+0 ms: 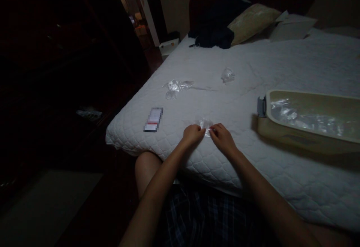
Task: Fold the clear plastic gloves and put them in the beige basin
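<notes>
Near the front edge of the bed, a clear plastic bag [207,131] lies between my hands on the white quilted cover [225,106]. My left hand [193,133] is closed, pinching the bag's left side. From the right, my right hand [222,136] pinches the other side with thumb and fingers. Part of the bag spreads flat beyond my fingertips. To the left lies a phone [153,119] with a lit, blurred screen. Farther back are a crumpled clear bag [176,86] and another small crumpled bag [227,75].
An open beige plastic bin [303,140] with a grey latch [261,107] stands at the right, holding clear plastic bags [284,112]. Dark clothing [215,24] and a patterned pillow [254,21] lie by the headboard. A shiny packet [89,113] sits off the bed, left.
</notes>
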Demonstrator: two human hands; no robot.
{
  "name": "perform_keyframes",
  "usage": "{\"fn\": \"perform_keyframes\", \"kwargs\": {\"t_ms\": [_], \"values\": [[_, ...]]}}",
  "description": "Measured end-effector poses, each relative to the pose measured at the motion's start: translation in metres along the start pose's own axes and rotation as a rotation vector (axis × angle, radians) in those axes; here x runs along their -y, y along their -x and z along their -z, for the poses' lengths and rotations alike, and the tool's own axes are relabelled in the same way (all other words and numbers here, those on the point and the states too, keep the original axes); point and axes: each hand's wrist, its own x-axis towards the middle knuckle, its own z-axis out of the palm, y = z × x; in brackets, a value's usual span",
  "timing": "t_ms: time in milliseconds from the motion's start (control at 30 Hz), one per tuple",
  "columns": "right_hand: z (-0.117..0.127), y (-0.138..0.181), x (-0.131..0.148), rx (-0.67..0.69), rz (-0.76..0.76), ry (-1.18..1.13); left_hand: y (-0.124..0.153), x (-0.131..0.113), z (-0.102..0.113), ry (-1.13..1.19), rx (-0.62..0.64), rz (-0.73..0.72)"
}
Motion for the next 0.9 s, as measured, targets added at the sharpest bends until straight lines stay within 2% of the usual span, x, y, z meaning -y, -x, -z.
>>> {"fn": "perform_keyframes", "kwargs": {"t_ms": [233, 333, 433, 567, 667, 800, 900], "values": [[-0.004, -0.004, -0.006, 0.027, -0.040, 0.057, 0.000, 0.000, 0.002, 0.084, 0.011, 0.056], [-0.005, -0.003, -0.007, 0.016, -0.028, 0.044, 0.001, 0.002, -0.001, 0.146, -0.076, 0.084], [-0.004, -0.002, -0.006, 0.008, -0.027, 0.025, 0.005, 0.008, -0.008, 0.232, -0.233, 0.057], [-0.004, -0.001, -0.005, 0.014, -0.042, 0.021, 0.017, 0.018, -0.020, 0.357, -0.471, -0.122], [-0.004, 0.000, -0.005, 0.012, -0.035, 0.023, 0.025, 0.025, -0.027, 0.353, -0.556, -0.302], [-0.004, 0.001, -0.005, -0.008, -0.022, 0.000, 0.028, 0.029, -0.033, 0.192, -0.521, -0.536], [-0.004, 0.001, -0.005, -0.016, -0.001, -0.031, 0.025, 0.029, -0.035, 0.139, -0.468, -0.648]]}}
